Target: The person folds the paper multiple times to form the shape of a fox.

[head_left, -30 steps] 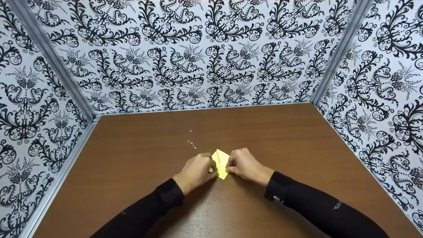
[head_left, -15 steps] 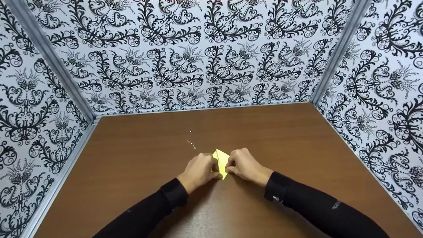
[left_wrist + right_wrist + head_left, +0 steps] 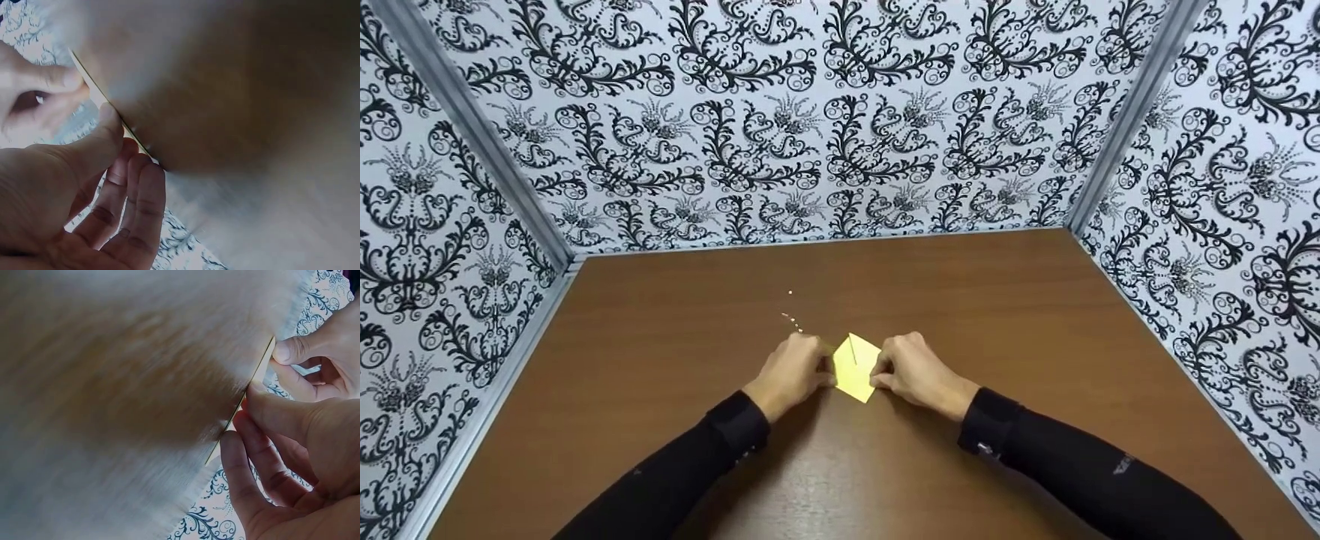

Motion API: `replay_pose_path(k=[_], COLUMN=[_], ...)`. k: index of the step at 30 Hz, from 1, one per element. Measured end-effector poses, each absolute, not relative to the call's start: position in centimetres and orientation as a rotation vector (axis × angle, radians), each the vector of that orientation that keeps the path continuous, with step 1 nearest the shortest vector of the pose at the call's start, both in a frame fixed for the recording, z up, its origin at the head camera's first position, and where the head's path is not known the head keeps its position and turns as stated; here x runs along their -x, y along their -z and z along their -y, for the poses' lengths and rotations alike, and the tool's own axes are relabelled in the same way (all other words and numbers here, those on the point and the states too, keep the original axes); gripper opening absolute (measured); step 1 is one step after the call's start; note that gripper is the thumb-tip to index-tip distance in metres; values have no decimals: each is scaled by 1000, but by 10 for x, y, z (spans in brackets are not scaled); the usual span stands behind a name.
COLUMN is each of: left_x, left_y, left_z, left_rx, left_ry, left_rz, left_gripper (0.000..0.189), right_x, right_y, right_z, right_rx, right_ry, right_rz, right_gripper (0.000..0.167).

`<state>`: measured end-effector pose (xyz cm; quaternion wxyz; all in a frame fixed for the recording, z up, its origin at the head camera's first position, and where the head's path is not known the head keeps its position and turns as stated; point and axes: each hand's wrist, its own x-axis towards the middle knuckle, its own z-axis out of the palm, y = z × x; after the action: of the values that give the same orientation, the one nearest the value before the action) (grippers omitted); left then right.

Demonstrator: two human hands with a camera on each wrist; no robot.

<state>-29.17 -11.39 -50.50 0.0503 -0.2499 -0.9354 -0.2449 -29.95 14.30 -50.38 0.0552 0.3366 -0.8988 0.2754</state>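
Observation:
A small folded piece of yellow paper [image 3: 856,373] lies flat near the middle of the brown table, with a crease or slit running down from its top corner. My left hand [image 3: 789,369] pinches its left edge between thumb and fingers. On the opposite edge, my right hand [image 3: 919,371] pinches it in the same way. Seen nearly edge-on in the left wrist view, the paper [image 3: 97,94] is a thin strip by the thumb. The right wrist view also shows the paper [image 3: 261,372] edge-on, between both hands.
Several tiny white specks [image 3: 793,320] are scattered on the wood-look tabletop [image 3: 975,300] beyond my left hand. Patterned black-and-white panels [image 3: 780,135] with grey frame posts [image 3: 1132,120] enclose the table at the back and both sides.
My left hand first slid slightly right over the paper, then drew back left to its left edge, uncovering more of it. The right hand has stayed almost in place.

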Motion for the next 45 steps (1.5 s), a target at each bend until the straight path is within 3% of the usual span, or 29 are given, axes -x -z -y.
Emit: replay_pose_path(k=[19,36,45], left_x=[310,313,313], left_y=[502,485,483], left_z=[155,184,205], left_rx=[582,436,344], left_ry=[771,838,734], left_rz=[2809,2734,2748], left_gripper=[21,8,24], right_x=[295,299,317], right_y=[505,483,472], right_z=[-139,-142,-162], right_rx=[-972,-913,-818], right_ry=[-903,-929,-917], right_rz=[2767,2720,2673], right_gripper=[11,7,4])
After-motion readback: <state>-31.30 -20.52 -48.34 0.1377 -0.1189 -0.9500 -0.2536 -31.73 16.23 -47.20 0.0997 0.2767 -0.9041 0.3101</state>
